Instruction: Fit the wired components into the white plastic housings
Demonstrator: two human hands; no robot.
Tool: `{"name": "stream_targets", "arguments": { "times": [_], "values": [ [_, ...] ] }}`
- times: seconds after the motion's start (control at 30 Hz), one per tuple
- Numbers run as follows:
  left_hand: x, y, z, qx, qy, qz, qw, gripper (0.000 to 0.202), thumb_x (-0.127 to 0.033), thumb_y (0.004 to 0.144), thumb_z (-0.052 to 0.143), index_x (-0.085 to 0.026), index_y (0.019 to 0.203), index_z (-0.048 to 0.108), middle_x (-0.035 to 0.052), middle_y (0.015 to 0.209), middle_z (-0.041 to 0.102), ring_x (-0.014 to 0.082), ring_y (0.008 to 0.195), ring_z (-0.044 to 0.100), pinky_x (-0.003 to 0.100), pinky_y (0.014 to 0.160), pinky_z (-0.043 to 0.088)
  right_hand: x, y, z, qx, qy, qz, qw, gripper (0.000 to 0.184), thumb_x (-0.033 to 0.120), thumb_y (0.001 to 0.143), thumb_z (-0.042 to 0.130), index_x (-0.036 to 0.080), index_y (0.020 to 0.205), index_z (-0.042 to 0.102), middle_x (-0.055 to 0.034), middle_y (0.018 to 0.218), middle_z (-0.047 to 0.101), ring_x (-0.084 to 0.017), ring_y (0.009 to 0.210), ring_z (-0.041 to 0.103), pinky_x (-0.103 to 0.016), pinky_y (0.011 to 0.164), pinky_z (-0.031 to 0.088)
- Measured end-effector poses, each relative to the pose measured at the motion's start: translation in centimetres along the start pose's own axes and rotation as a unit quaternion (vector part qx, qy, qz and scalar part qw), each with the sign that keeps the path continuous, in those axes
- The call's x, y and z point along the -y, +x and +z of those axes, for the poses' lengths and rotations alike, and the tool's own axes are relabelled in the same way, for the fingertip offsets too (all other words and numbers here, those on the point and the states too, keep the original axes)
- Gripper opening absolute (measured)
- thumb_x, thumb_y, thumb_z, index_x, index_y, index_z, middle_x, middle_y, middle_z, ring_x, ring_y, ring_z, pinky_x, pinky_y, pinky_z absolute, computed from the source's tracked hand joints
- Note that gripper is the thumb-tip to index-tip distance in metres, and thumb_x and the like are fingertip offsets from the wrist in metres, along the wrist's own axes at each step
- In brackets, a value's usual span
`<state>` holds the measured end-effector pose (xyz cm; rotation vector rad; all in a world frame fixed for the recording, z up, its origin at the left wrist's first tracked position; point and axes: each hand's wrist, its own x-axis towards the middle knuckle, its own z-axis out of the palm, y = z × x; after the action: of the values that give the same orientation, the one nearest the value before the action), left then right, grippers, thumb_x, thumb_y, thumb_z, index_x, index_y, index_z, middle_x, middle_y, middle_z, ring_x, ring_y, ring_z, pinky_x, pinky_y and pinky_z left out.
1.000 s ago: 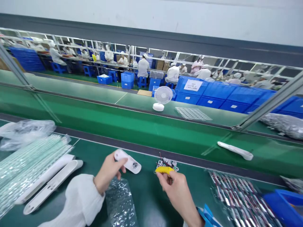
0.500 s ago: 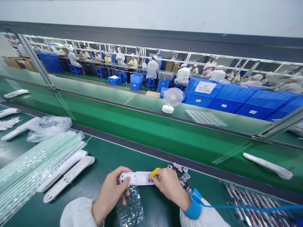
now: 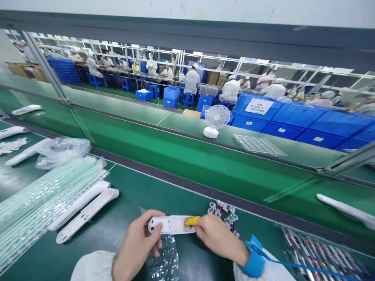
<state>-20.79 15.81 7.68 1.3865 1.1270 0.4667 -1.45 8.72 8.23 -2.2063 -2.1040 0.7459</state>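
Observation:
My left hand (image 3: 143, 242) grips the left end of a white plastic housing (image 3: 177, 224), thumb on top and fingers around the far edge. The housing lies across in front of me, hollow side up. My right hand (image 3: 220, 235) pinches a yellow tool (image 3: 191, 221) whose tip meets the round spot at the housing's right end. What the tip touches is too small to tell. Under the housing and my left fingers lies a clear plastic blister sheet (image 3: 164, 259). Just beyond my right hand is a pile of small round wired parts (image 3: 224, 212).
Two long white shells (image 3: 88, 215) lie to the left beside a stack of clear strips (image 3: 52, 191) and a crumpled plastic bag (image 3: 66, 150). A tray of wired parts (image 3: 320, 251) is at right. Beyond the green barrier stand a white fan (image 3: 216, 119) and blue crates (image 3: 263, 109); people work farther back.
The yellow tool now lies flatter, pointing left over the housing's right end. My right hand has shifted slightly right and down. My left hand keeps its hold, and the whole view has shifted a little.

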Motion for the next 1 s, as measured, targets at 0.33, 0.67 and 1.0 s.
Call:
{"name": "stream_targets", "arguments": {
  "times": [0.33,0.67,1.0],
  "values": [
    [-0.2,-0.5,-0.2,0.012,0.029,-0.013,0.999,0.045,-0.047,0.065,0.052,-0.013,0.094,0.053,-0.0027,0.046,0.055,0.0132,0.039,0.051,0.025,0.041,0.046,-0.4,-1.6,0.1,-0.049,0.025,0.058,0.997,0.034,0.022,0.084,0.032,0.018,0.070,0.063,-0.0046,0.069,0.064,-0.015,0.063,0.055,-0.024,0.056,0.032],
    [-0.3,6.4,-2.2,0.015,0.202,0.205,0.958,0.027,-0.036,0.066,0.063,-0.021,0.088,0.061,0.0038,0.092,0.062,0.0207,0.085,0.058,0.029,0.077,0.046,-5.8,-9.4,-3.8,-0.291,0.163,0.211,0.919,0.039,0.044,0.074,0.034,0.023,0.044,0.046,-0.0021,0.043,0.053,-0.015,0.042,0.049,-0.026,0.047,0.036],
    [2.0,10.8,-4.3,0.009,0.396,0.311,0.864,0.044,-0.055,0.075,0.047,-0.021,0.101,0.059,0.0105,0.104,0.057,0.0322,0.095,0.052,0.045,0.079,0.040,-14.2,-17.4,-0.3,-0.232,0.051,0.488,0.840,0.013,0.019,0.074,0.046,0.017,0.071,0.058,-0.0031,0.072,0.067,-0.017,0.070,0.063,-0.024,0.064,0.043]
  ]
}}
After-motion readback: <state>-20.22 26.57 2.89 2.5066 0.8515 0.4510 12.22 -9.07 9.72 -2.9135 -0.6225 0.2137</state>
